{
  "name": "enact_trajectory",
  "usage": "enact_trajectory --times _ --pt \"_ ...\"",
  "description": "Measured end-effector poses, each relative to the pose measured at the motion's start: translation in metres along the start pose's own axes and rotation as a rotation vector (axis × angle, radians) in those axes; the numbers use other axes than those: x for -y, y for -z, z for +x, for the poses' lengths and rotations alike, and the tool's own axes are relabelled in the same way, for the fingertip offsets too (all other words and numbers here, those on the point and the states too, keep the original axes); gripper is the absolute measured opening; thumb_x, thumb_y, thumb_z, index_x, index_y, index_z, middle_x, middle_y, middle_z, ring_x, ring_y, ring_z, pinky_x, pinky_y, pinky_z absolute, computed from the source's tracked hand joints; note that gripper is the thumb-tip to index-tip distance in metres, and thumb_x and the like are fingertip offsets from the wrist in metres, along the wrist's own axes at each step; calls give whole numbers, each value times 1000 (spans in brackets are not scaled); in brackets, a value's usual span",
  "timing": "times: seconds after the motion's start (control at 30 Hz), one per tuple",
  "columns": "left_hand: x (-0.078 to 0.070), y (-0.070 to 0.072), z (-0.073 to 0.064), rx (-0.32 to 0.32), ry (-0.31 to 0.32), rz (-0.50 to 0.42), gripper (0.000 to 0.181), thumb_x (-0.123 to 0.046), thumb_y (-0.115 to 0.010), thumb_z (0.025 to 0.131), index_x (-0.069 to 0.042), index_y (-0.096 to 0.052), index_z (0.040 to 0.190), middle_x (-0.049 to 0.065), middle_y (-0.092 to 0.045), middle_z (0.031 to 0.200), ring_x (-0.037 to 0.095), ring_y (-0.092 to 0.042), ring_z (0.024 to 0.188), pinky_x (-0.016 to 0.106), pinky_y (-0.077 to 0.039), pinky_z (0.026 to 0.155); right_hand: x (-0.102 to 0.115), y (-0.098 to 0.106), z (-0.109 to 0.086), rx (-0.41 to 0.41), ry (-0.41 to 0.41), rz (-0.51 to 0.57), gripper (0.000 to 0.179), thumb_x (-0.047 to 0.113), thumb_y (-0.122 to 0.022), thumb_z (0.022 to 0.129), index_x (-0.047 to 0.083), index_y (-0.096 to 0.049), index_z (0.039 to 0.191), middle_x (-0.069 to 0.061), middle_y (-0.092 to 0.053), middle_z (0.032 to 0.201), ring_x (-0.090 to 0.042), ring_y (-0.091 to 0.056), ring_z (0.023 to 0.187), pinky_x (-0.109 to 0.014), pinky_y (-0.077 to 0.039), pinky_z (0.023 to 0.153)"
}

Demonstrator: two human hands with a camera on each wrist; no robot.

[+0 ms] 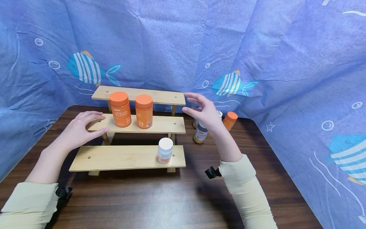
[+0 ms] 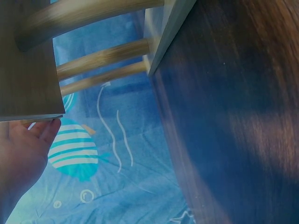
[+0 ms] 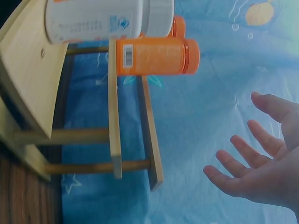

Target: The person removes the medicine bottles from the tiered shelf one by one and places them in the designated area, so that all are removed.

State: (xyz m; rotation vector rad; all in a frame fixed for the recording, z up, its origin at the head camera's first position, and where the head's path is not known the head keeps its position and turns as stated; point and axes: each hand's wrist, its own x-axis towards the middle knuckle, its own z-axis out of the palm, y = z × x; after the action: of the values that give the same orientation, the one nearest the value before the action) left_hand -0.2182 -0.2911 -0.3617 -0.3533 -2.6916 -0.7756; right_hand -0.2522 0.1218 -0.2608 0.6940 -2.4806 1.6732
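A three-tier wooden display stand [image 1: 123, 158] stands on the table. My left hand [image 1: 78, 128] grips the left end of its middle board, thumb at the front edge and fingers at the back. In the left wrist view, the fingertips [image 2: 52, 130] show at the board's edge. Two orange bottles, a larger one [image 1: 121, 111] and a smaller one [image 1: 144, 113], stand upright on the middle board. A white bottle [image 1: 165, 152] stands at the right of the lowest board. My right hand [image 1: 207, 114] hangs in the air beside the top board's right end, fingers spread, holding nothing.
Right of the stand, partly hidden behind my right hand and forearm, are several bottles, among them a dark-capped one [image 1: 200, 133] and an orange one [image 1: 230, 121]. A blue fish-print cloth [image 1: 171, 41] hangs behind the dark wooden table [image 1: 137, 200].
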Motion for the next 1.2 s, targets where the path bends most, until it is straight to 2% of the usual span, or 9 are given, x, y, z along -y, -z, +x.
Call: enact_trajectory --times 0.2,0.37,0.63,0.77,0.93,1.2 --pt "0 1 0 15 6 2 60 -42 -75 77 -4 -59 120 21 -47 133 44 -34 126 66 -27 98 22 -14 -1 27 27 49 48 14 -70 86 12 -54 132 0 -49 140 -19 -44 130 -41 -40 105" --pt "0 1 0 12 3 3 60 -42 -75 77 -4 -60 120 20 -47 133 43 -34 127 65 -27 98 36 -24 -3 45 42 38 48 11 -68 87 7 -52 132 -2 -49 140 -22 -45 130 -42 -40 105" --pt "0 1 0 2 -1 0 58 -43 -75 78 -4 -60 119 20 -48 132 43 -35 126 65 -27 98 11 -45 18 74 73 25 51 22 -72 84 18 -54 132 8 -49 138 -13 -49 125 -32 -45 99" --pt "0 1 0 10 0 -4 59 -41 -75 77 -4 -60 120 20 -47 133 44 -34 127 65 -27 98 10 -54 24 98 84 15 52 23 -73 84 20 -54 132 8 -49 138 -13 -50 124 -33 -46 98" --pt "2 0 0 10 -2 -3 59 -40 -76 77 -3 -60 120 21 -47 133 44 -34 127 65 -27 98 12 -67 32 137 87 43 53 20 -72 84 17 -53 133 5 -48 139 -22 -47 128 -38 -45 100" --pt "1 1 0 6 -3 -4 58 -41 -76 77 -4 -60 119 19 -48 133 43 -35 127 65 -27 98 14 -81 43 172 75 19 51 24 -72 84 19 -54 132 5 -47 140 -24 -47 128 -36 -47 98"
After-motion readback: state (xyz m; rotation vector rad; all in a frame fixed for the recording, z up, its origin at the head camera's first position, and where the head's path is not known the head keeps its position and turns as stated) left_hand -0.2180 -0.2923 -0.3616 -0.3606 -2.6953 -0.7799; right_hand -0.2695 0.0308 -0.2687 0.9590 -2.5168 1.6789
